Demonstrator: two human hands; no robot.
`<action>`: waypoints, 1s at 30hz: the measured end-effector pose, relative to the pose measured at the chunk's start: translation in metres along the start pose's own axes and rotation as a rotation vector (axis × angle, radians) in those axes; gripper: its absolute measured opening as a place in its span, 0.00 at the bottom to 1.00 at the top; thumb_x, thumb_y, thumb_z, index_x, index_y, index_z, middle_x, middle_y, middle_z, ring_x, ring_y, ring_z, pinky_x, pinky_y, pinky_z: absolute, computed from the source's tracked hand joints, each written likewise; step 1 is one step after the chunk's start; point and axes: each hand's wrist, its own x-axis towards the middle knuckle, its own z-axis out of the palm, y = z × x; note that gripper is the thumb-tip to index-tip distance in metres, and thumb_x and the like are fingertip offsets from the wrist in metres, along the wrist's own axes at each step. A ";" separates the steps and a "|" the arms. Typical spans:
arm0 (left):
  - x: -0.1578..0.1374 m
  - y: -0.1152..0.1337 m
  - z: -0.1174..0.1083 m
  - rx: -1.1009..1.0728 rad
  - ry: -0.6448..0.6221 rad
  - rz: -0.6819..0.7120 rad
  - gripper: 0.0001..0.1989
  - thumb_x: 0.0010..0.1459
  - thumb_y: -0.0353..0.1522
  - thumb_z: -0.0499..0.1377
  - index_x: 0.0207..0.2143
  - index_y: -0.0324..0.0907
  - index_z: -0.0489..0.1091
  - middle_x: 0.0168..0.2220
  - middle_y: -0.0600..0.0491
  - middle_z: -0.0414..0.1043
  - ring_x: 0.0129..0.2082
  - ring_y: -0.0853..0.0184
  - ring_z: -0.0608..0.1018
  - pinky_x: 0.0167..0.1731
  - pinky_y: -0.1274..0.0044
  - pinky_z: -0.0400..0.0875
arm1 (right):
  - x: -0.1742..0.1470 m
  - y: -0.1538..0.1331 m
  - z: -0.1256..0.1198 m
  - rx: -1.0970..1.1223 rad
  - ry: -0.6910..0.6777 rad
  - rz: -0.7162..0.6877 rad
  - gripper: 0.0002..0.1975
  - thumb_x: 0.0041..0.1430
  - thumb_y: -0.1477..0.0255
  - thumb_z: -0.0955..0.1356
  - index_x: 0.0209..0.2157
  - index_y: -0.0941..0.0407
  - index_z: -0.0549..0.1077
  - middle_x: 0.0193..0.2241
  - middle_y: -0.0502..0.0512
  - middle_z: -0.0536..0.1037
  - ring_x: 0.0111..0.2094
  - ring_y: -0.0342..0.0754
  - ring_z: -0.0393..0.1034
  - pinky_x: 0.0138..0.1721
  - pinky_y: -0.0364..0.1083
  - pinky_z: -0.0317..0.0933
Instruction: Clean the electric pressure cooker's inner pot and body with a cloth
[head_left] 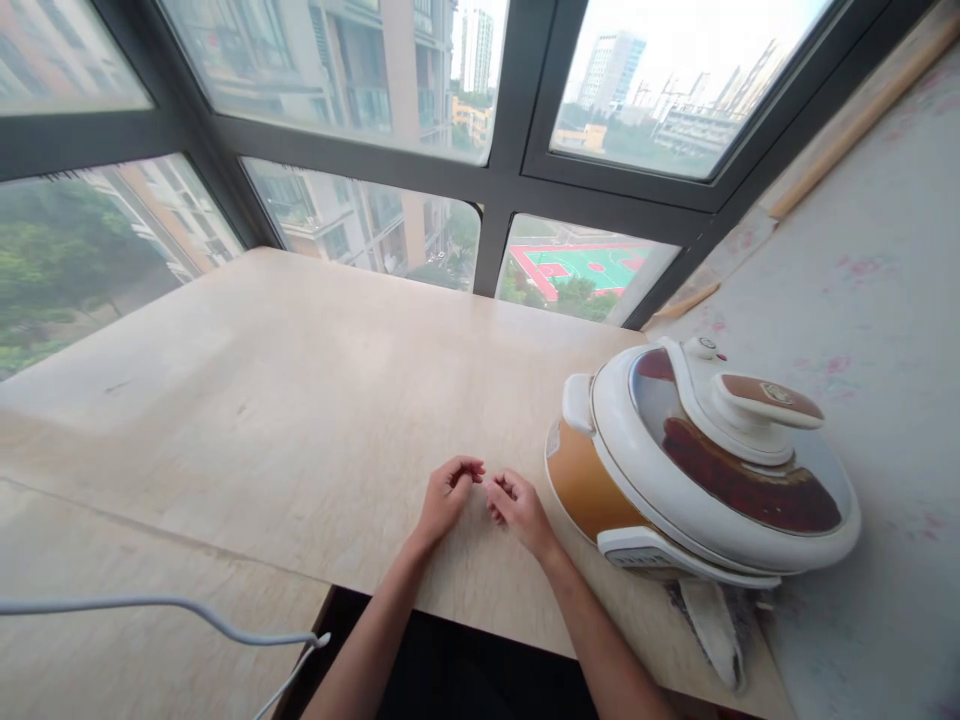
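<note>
My left hand (450,492) rests at the front of the pale, marble-patterned counter (315,400), its fingers loosely bent and nothing visible in them. Close beside it is my right hand (519,508), also half curled, with small gaps between the fingers and no object showing. The fingertips of both hands face each other and nearly meet. To the right of my right hand stands a large white and golden-brown electric cooker (600,480), its domed lid (750,440) on. The lid has a brown-topped handle (772,398).
A grey-white cord (165,602) crosses the lower left counter. A whitish cloth-like piece (712,630) lies under the cooker's front. Dark-framed windows (495,190) border the counter's back and left. A flowered wall (885,300) rises at the right, and a dark gap (480,660) lies below the front edge.
</note>
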 end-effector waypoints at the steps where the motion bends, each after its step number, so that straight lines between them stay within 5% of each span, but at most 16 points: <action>1: -0.001 0.000 0.000 0.012 -0.010 0.005 0.12 0.55 0.29 0.54 0.37 0.39 0.75 0.34 0.49 0.80 0.33 0.66 0.81 0.37 0.73 0.76 | 0.010 -0.003 -0.001 0.072 0.034 0.017 0.21 0.55 0.51 0.71 0.31 0.56 0.69 0.22 0.47 0.70 0.20 0.41 0.63 0.20 0.41 0.58; 4: -0.002 0.000 0.000 0.054 -0.025 0.008 0.12 0.54 0.28 0.53 0.37 0.39 0.75 0.33 0.49 0.80 0.33 0.66 0.81 0.37 0.73 0.76 | 0.027 -0.005 -0.005 0.274 0.147 -0.009 0.22 0.51 0.52 0.74 0.30 0.56 0.69 0.23 0.47 0.71 0.21 0.40 0.65 0.21 0.40 0.61; 9: -0.002 0.000 0.001 0.096 -0.012 0.018 0.12 0.55 0.28 0.52 0.37 0.39 0.75 0.34 0.49 0.80 0.33 0.66 0.81 0.38 0.74 0.76 | 0.017 0.002 -0.010 0.393 0.148 -0.055 0.20 0.52 0.55 0.75 0.33 0.56 0.71 0.24 0.47 0.73 0.23 0.40 0.67 0.23 0.40 0.62; 30: -0.002 0.000 -0.001 0.189 -0.003 0.037 0.12 0.57 0.29 0.53 0.37 0.40 0.76 0.33 0.49 0.80 0.33 0.66 0.81 0.37 0.74 0.76 | 0.010 0.016 -0.001 0.100 0.089 -0.103 0.15 0.60 0.57 0.69 0.36 0.56 0.72 0.26 0.50 0.74 0.24 0.42 0.68 0.23 0.40 0.62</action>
